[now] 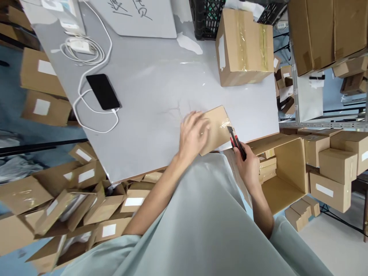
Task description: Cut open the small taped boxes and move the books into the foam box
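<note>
A small brown cardboard box (217,128) lies at the front edge of the grey-white table, clear tape shining on its right part. My left hand (193,133) is at the box's left side, its slightly blurred fingers curled over that edge. In my right hand (247,163) is a black and red utility knife (236,142). The knife's tip is at the right edge of the box, by the tape; I cannot tell whether the blade cuts into it.
A taped carton (244,46) stands at the table's back right, beside a black plastic crate (207,19). On the left are a phone (104,92) and coiled white cable (83,50). An open carton (287,172) stands right of me; several boxes (109,230) are piled below left.
</note>
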